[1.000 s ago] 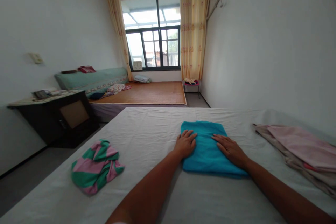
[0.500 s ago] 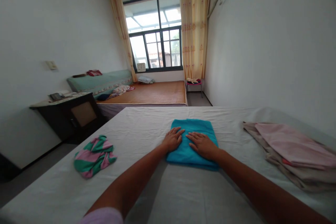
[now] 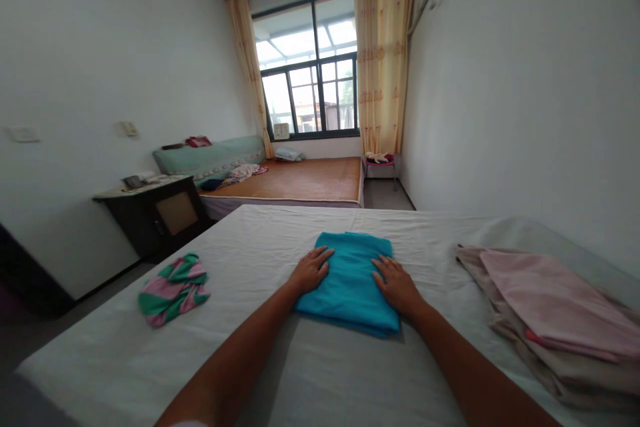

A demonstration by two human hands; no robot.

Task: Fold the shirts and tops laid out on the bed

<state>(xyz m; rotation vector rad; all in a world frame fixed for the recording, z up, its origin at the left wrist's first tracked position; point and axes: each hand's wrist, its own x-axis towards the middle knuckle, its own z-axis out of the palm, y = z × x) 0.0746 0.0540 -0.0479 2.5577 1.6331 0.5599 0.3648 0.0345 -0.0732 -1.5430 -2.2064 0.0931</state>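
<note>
A folded turquoise towel (image 3: 350, 280) lies in the middle of a bed covered with a white sheet (image 3: 280, 373). My left hand (image 3: 310, 270) rests flat on the towel's left edge, fingers stretched out. On the towel's right edge lies my right hand (image 3: 397, 287), also flat with fingers extended. Both hands press on the cloth and hold nothing.
A crumpled green-and-pink striped cloth (image 3: 173, 287) lies on the sheet to the left. Folded pink and beige fabrics (image 3: 545, 307) are stacked at the right. Beyond the bed stand a dark cabinet (image 3: 160, 213), a second bed with a woven mat (image 3: 300, 180) and a small stool (image 3: 380, 163).
Half a second ago my hands lay close together on the towel's middle; now they have slid apart to its left and right edges. The camera has shifted slightly.
</note>
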